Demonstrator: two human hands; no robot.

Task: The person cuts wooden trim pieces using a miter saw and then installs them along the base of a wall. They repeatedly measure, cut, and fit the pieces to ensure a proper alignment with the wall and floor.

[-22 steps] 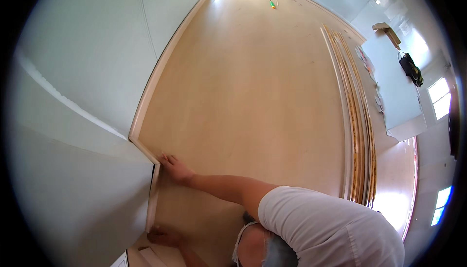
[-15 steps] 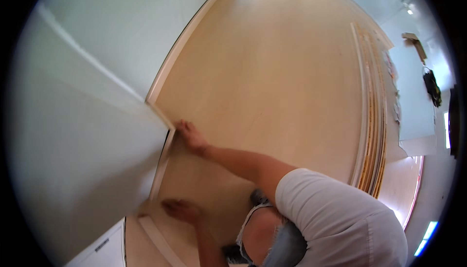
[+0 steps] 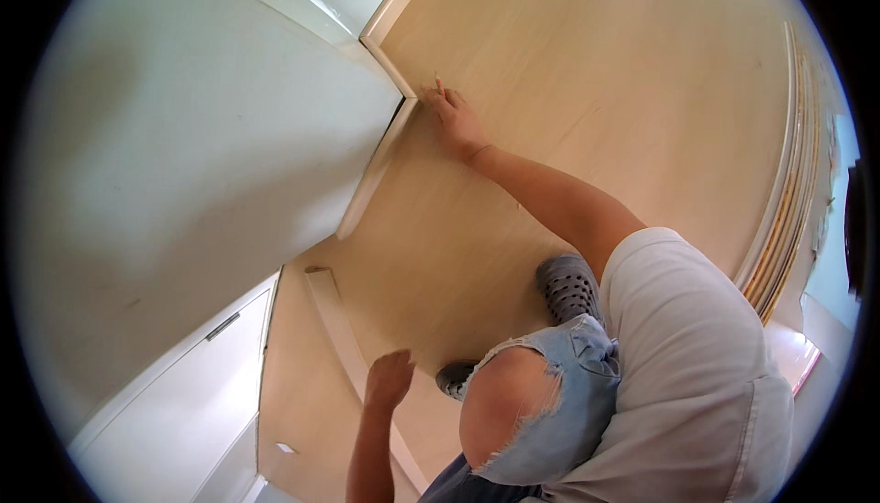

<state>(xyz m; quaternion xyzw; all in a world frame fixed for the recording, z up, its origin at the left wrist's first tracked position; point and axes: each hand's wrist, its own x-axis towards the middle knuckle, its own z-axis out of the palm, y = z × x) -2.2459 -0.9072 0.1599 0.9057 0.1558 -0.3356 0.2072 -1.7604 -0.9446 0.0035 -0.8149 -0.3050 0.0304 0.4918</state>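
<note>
Head view, looking down on a crouching person.

Hands, two. The right hand [image 3: 456, 118] reaches forward with the arm stretched out and rests flat at the outer corner of the wall, where two runs of pale skirting board [image 3: 378, 162] meet. Its fingers [image 3: 440, 90] lie loosely apart and clamp on nothing; one fingertip points up along the far run, and the palm side touches the floor just beside the board. The left hand [image 3: 390, 379] hangs low, near the person's knee, fingers curled loosely together and empty, hovering just above a loose strip of trim.

Skirting board, two fixed runs: one from the corner back toward the person along the foot of the white wall [image 3: 183, 164], one going off from the corner toward the top of the picture.

Loose trim strip [image 3: 341, 333], one: pale, long and narrow, lying flat on the floor near the left hand and well apart from the wall corner.

Floor [image 3: 596, 90], one: light wood-look boards.

Further long strips [image 3: 779, 219], a bundle, number not countable, laid side by side along the right of the floor.

Shoes, two: grey, perforated, one [image 3: 568, 285] beside the right arm, one [image 3: 456, 376] near the left hand.

Clothing: one pale shirt [image 3: 687, 365], frayed denim shorts [image 3: 559, 411].

White door [image 3: 183, 411], one, lower left.
</note>
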